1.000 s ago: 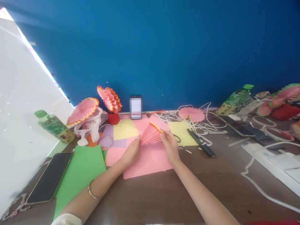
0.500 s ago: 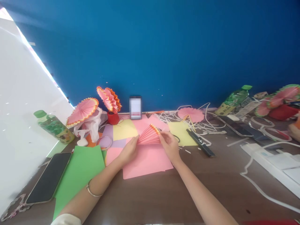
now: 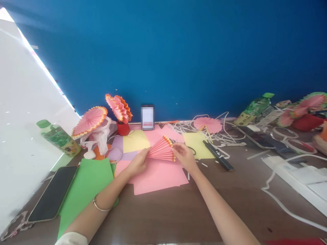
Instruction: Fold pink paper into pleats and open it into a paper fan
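Note:
A pleated pink paper fan (image 3: 161,149) with an orange and yellow edge is held up between my hands. My left hand (image 3: 139,161) pinches its narrow gathered end. At the wide edge, the fingers of my right hand (image 3: 186,156) are closed on the right-hand folds; the fingertips are partly hidden. Beneath the fan lie flat pink paper sheets (image 3: 158,177). Green paper (image 3: 88,183) is under my left forearm. Behind, a pleated pink-and-orange paper flower (image 3: 119,108) stands in a red pot (image 3: 123,129).
A phone (image 3: 147,117) leans on the blue wall. At left are a bottle (image 3: 58,137) and a dark phone (image 3: 52,194). White cables (image 3: 184,128), a black box cutter-like tool (image 3: 218,156) and a power strip (image 3: 293,180) lie to the right. Another person's hand (image 3: 320,141) shows at the right edge.
The fan has spread wider, its right edge dropping lower. My left hand has shifted slightly left, and the right hand remains at the fan's edge.

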{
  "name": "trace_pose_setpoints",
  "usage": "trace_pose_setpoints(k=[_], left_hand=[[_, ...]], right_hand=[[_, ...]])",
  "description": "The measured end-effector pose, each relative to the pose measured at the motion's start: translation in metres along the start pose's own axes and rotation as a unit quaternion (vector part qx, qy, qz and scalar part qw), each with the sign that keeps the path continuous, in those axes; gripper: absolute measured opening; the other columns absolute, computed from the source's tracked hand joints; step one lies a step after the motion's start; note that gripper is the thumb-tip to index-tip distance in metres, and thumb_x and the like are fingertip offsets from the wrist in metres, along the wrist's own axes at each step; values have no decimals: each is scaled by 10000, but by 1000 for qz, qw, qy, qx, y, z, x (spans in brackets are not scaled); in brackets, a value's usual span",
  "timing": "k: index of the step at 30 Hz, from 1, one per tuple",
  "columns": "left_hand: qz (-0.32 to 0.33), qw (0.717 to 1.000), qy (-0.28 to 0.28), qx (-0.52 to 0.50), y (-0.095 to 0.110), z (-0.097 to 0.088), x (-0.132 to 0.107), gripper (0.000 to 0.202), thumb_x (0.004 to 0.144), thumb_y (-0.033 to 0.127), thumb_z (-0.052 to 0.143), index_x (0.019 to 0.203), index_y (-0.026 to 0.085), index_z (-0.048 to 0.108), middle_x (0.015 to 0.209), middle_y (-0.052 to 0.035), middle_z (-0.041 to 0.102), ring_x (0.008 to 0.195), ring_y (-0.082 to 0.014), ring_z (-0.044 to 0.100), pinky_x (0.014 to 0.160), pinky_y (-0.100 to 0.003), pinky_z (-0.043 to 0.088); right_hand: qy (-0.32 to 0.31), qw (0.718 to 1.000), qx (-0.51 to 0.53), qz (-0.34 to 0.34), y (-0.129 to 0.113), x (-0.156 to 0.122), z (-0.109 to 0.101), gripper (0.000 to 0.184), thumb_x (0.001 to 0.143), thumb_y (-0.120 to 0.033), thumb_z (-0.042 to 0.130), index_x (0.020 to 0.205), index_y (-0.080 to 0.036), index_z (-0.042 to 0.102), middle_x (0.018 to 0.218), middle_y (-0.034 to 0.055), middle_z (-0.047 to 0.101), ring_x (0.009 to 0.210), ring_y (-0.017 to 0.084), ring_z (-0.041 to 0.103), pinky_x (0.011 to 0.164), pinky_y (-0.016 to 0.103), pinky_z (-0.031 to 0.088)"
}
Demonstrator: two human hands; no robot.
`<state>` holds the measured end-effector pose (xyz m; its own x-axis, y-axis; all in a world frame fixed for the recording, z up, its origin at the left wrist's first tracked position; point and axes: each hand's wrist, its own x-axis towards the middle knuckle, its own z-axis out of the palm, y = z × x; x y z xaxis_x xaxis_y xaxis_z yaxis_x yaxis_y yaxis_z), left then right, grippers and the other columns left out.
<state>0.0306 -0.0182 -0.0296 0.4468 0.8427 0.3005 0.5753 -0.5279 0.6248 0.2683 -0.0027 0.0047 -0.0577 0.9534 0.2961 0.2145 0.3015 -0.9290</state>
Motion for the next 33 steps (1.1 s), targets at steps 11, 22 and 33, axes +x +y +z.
trace_pose_setpoints(k=[11, 22, 33], left_hand=[[28, 999, -15, -42, 3, -4, 2, 709, 642, -21, 323, 1321, 180, 320, 1335, -78, 421, 1216, -206, 399, 1039, -403, 311], [-5, 996, -21, -91, 23, -13, 5, 482, 787, 185, 444, 1266, 174, 401, 1264, -95, 496, 1117, -230, 485, 968, -388, 375], [-42, 993, 13, -106, 32, -14, 7, 349, 858, 342, 415, 1148, 170, 506, 1140, -86, 576, 1040, -218, 524, 915, -331, 390]], right_hand=[[6, 997, 64, 48, 10, 1, -2, 231, 672, -392, 666, 752, -184, 602, 784, 33, 631, 798, 181, 598, 785, 335, 474], [51, 990, 113, 62, 9, 0, 4, 239, 631, -367, 706, 747, -188, 599, 774, 27, 638, 798, 181, 606, 798, 351, 474], [27, 989, 127, 66, 12, 0, 8, 320, 631, -359, 712, 880, -203, 585, 943, 49, 629, 920, 186, 589, 824, 334, 474]])
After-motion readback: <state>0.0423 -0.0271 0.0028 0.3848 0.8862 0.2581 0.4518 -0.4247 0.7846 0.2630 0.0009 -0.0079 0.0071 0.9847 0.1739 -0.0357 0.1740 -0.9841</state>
